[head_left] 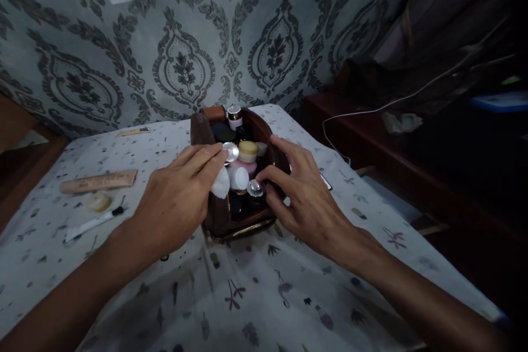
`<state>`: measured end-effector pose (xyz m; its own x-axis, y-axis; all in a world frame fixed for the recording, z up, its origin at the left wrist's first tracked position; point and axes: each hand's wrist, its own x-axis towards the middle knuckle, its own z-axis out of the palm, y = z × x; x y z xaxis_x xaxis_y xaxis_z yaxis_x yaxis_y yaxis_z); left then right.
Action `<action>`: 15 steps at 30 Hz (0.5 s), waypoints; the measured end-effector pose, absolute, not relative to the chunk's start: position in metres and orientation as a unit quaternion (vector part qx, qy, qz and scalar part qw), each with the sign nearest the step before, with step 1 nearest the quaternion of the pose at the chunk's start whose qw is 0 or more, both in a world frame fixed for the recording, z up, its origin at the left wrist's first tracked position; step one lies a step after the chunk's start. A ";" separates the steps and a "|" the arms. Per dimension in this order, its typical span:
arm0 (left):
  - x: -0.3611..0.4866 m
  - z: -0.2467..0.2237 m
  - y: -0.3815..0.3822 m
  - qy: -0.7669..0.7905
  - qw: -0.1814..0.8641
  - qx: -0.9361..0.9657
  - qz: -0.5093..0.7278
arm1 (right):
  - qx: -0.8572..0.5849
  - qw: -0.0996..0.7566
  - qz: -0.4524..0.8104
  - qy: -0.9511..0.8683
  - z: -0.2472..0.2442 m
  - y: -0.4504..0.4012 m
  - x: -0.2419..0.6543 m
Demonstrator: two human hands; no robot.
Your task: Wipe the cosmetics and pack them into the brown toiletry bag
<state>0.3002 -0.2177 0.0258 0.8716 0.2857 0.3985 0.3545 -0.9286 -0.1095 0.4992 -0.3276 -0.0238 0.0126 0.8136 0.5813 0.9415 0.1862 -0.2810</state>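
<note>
An unzipped brown toiletry bag [218,225] stands on the cloth-covered table, packed with small cosmetic jars and bottles. My left hand [177,192] is over its left rim, fingers together, with a soft white wad [221,183] like cotton or tissue under them. A shiny round cap [230,152] shows at those fingertips. With thumb and index finger, my right hand [303,192] grips a clear-domed round lid [256,188] near the bag's front; its other fingers rest along the right rim. Between the hands are a white-capped bottle [239,179] and a yellow-lidded jar [248,150].
Left of the bag lie a beige tube [99,181], a small jar [98,202], a slim white tube with a black tip [94,224] and a thin packet [133,132]. Patterned wallpaper [183,69] stands behind. A white cable [371,111] runs along the right.
</note>
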 end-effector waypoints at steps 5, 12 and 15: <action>0.300 0.023 -0.218 -0.173 0.085 -0.962 -0.194 | -0.625 0.336 -0.097 -0.698 -0.024 -0.327 0.499; 0.296 0.019 -0.220 -0.185 0.072 -0.952 -0.234 | -0.621 0.336 -0.102 -0.701 -0.026 -0.327 0.500; 0.284 0.009 -0.231 -0.188 0.058 -0.933 -0.303 | -0.618 0.342 -0.097 -0.701 -0.027 -0.328 0.502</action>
<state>0.2838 -0.2312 0.0087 0.7461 0.3158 0.5863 0.3861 -0.9224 0.0054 0.5018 -0.3277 -0.0275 -0.0005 0.8002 0.5997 0.9329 0.2163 -0.2879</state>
